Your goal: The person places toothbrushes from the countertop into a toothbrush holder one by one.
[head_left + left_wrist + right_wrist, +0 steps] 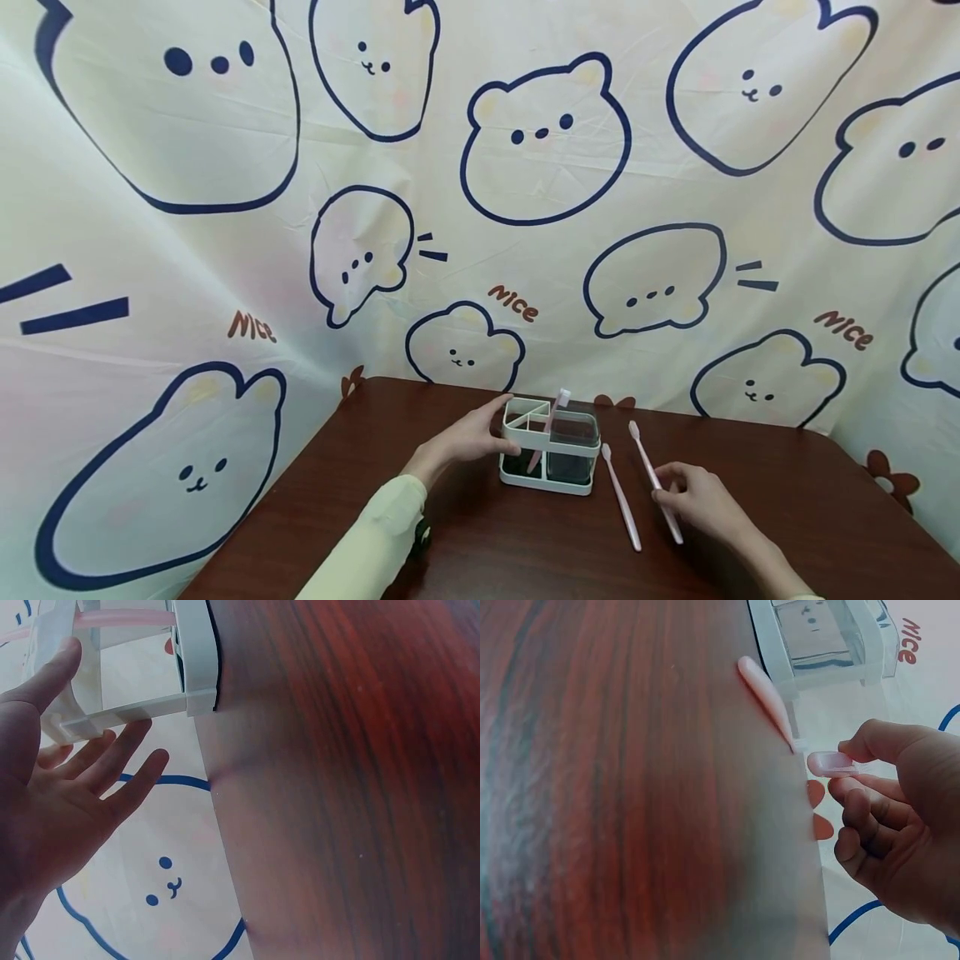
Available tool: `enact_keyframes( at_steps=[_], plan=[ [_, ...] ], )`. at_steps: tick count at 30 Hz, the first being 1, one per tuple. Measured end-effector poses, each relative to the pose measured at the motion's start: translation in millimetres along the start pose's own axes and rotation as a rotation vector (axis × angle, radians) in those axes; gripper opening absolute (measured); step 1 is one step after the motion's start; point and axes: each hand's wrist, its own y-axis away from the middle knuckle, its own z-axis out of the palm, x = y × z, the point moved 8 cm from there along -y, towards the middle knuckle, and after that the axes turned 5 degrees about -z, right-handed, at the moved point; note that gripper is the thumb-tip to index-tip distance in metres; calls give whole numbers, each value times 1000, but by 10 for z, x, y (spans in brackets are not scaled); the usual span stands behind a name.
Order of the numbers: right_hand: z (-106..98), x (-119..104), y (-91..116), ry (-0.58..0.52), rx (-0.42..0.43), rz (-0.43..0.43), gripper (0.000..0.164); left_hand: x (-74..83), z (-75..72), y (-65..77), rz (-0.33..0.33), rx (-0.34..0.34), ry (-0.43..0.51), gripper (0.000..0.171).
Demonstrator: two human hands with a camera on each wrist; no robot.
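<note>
A white toothbrush holder (551, 447) with divided slots and a clear cup (576, 429) on its right stands on the table. One pink toothbrush (557, 410) leans in it, bristles up. My left hand (465, 436) grips the holder's left side; in the left wrist view the thumb lies over one edge of the holder (201, 652) and the fingers behind. Between thumb and fingertips, my right hand (703, 498) pinches a second pink toothbrush (646, 457), its head pointing away from me. A third toothbrush (621, 502) lies on the table between the holder and my right hand.
The dark brown wooden table (480, 542) ends at the back against a pale cloth (540, 267) printed with cartoon bear outlines. The cloth also hangs along the left and right sides.
</note>
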Motion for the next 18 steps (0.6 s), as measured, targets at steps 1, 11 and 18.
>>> enact_keyframes(
  at_steps=[1,11,18],
  plan=[
    [-4,-12,-3,0,3,6,35,-2,0,0,-1,1,-1,93],
    [-74,-265,-61,8,59,-42,34,14,-5,15,-7,1,-3,93],
    [-126,-457,-98,1,107,-81,33,18,-4,15,-6,0,0,93]
  ],
)
